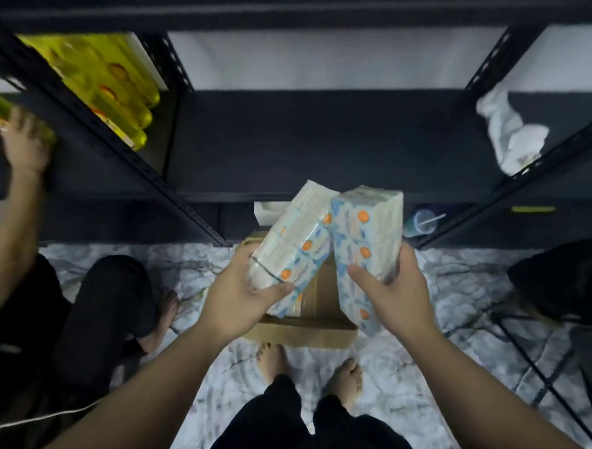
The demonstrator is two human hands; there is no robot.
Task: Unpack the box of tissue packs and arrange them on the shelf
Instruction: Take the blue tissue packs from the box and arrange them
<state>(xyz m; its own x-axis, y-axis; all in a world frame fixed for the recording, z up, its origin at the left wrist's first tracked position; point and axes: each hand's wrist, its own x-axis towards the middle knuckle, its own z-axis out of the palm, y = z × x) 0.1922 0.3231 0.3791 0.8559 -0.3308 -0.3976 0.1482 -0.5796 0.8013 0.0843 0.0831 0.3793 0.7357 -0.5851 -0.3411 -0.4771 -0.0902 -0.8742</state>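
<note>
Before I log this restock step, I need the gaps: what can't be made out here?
- Cardboard box, head view: inside hidden by both tissue packs, left and right.
- Pack print: too small and blurred.
- Yellow packs on shelf: motion-blurred.
- Second person's hand: their yellow pack is cut by the left edge.

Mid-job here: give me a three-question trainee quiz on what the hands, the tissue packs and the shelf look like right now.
1. True or false: the left hand and right hand each hold a tissue pack.
2. What lies on the floor beneath the packs?
A. a cardboard box
B. a bucket
C. a basket
3. Fill in: the dark shelf board straight ahead holds ___ tissue packs.

Key:
1. True: left pack, right pack.
2. A, the cardboard box.
3. No.
</note>
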